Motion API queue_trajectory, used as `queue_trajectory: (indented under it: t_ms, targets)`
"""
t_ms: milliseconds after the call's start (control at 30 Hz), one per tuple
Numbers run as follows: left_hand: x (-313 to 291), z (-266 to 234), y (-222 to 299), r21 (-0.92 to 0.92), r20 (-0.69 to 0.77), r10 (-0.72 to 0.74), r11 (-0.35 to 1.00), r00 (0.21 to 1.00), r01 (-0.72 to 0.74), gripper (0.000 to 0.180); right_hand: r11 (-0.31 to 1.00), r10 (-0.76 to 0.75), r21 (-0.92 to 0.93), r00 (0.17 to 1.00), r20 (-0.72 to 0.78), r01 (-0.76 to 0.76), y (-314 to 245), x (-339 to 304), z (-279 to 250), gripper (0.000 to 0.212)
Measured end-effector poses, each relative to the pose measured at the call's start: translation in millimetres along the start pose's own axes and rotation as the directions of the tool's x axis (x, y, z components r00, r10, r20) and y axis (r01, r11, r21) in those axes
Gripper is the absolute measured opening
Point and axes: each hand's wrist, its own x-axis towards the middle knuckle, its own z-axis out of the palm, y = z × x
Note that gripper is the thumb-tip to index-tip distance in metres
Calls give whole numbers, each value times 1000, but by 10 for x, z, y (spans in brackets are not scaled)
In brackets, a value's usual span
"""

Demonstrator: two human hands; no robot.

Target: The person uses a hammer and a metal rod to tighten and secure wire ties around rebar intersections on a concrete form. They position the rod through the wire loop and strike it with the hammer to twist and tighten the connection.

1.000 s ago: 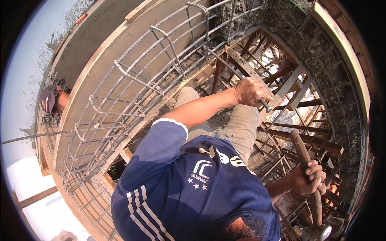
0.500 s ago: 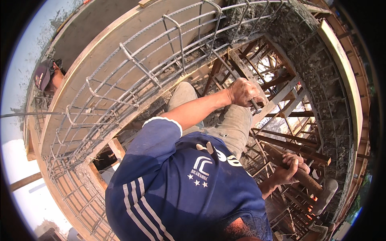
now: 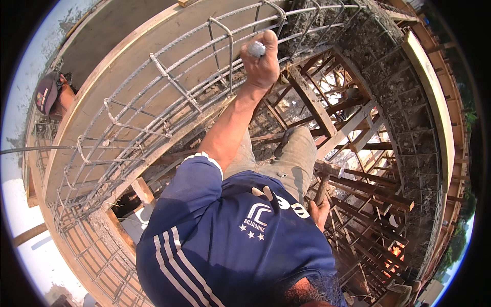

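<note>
My left hand is raised over the rebar cage, its fingers wrapped round a metal bar. Only the blunt, roundish grey end of the bar shows above the fist; the rest is hidden. Down beside my right thigh, my right hand is closed on the wooden handle of a hammer. The hammer's head cannot be made out now. Close to the left fist runs the curved rebar cage, with bent stirrups tied across long bars.
Curved wooden formwork backs the cage. At the left, a person in a dark cap is partly behind it. A deep opening with timber props lies below. Rough concrete with rebar and a plank border the right.
My left hand has risen up and leftward with the metal bar, from above my knee to over the cage. My right hand has drawn in leftward to my thigh with the hammer.
</note>
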Motion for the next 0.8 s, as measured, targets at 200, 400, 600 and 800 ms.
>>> queue_trajectory:
  t_ms: [200,400,600,800]
  targets:
    - [-549,274,120,-38,487,213,974,847,-222,33,994,106,-30,950,294,-102,151,93,220,34]
    - [-502,177,576,-108,532,263,964,805,-243,40,990,125,-96,936,328,-98,141,259,98,30]
    - [-698,-552,723,441,512,-123,887,850,-137,55,962,254,-41,834,489,-269,-153,480,115,13]
    - [-1424,-1310,752,500,628,-673,733,390,460,21,947,258,38,823,507,-320,66,545,113,14]
